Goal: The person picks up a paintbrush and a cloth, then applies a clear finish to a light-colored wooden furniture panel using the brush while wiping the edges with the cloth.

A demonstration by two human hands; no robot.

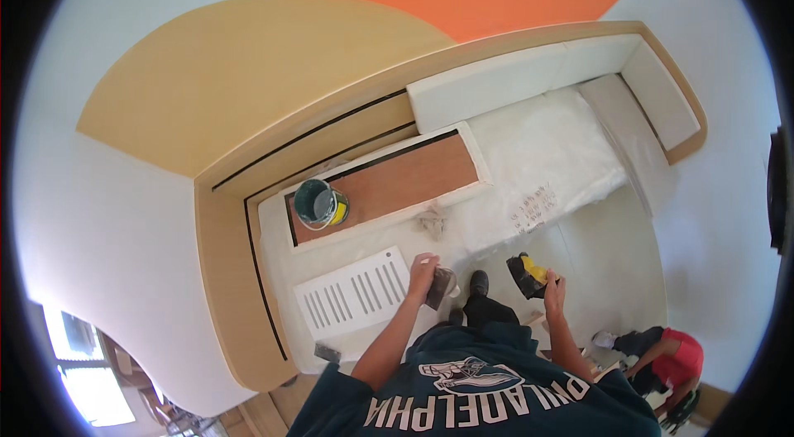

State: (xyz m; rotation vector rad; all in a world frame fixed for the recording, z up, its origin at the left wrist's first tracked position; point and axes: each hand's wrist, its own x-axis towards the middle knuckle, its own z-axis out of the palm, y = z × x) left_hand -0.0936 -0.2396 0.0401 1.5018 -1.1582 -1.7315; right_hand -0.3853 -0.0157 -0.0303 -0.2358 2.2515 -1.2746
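My left hand [423, 274] is closed round a flat grey-brown piece [440, 288] with a whitish edge; its exact kind is unclear. Both are beside the white slotted panel [335, 305]. In my right hand [555, 293] is a tool with a yellow handle and a broad black end [524, 276], held over the pale floor to the right of my shoes. The two hands are apart, low in front of my body. A crumpled greyish cloth [432, 223] lies on the seat ahead of my left hand.
A dark green bucket [334, 204] stands on a brown board [401, 189] with a white frame. Plastic sheeting [546, 135] covers the seat below white cushions [529, 73]. A small dark block [327, 352] lies near the slotted panel. Another person in red [682, 358] bends at lower right.
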